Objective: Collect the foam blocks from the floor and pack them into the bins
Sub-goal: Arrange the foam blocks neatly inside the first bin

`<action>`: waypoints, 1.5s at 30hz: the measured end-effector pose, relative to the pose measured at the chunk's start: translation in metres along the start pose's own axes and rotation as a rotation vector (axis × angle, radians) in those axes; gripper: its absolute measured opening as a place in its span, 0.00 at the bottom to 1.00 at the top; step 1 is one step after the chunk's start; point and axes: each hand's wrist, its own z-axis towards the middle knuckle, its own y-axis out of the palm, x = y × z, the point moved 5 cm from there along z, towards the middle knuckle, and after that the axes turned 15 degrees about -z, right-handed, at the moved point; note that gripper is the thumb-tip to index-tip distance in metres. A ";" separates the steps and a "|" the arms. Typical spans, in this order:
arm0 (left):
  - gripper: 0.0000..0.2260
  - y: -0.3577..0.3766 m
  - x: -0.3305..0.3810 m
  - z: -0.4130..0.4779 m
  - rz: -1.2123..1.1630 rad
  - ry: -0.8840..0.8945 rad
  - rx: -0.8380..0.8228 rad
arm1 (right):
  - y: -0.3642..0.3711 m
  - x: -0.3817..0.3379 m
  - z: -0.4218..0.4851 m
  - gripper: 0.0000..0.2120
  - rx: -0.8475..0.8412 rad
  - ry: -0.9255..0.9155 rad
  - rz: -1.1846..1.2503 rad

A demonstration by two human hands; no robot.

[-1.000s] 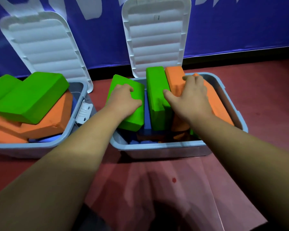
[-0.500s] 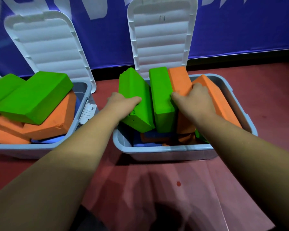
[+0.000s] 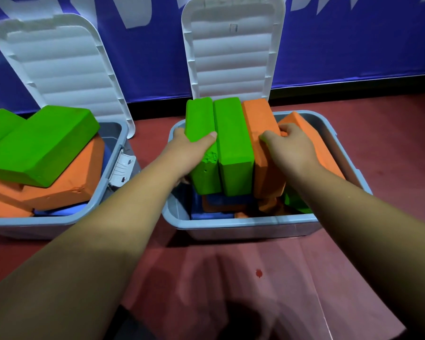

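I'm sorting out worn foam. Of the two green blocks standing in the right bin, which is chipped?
The leftmost green block, held by the left hand: its near edge is torn, while its green neighbour has clean edges.

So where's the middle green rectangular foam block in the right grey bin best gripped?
Grip the middle green block at its raised far end, from above. It stands on edge, wedged between another green foam block and an orange foam block, so its broad faces are covered.
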 end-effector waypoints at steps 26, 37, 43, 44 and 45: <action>0.28 -0.026 0.010 0.007 -0.324 0.072 -0.088 | -0.003 -0.011 -0.014 0.23 -0.047 -0.095 0.261; 0.25 -0.044 -0.019 0.038 -1.057 0.018 -0.133 | -0.006 -0.093 -0.027 0.25 -0.031 -0.464 0.427; 0.21 -0.074 -0.038 0.055 -1.102 0.004 0.027 | 0.031 -0.132 -0.030 0.20 0.024 -0.677 0.360; 0.19 -0.080 -0.042 0.059 -1.070 -0.014 0.063 | 0.038 -0.139 -0.032 0.20 0.056 -0.724 0.302; 0.17 -0.086 -0.045 0.060 -1.027 -0.045 0.103 | 0.044 -0.144 -0.034 0.20 0.085 -0.770 0.235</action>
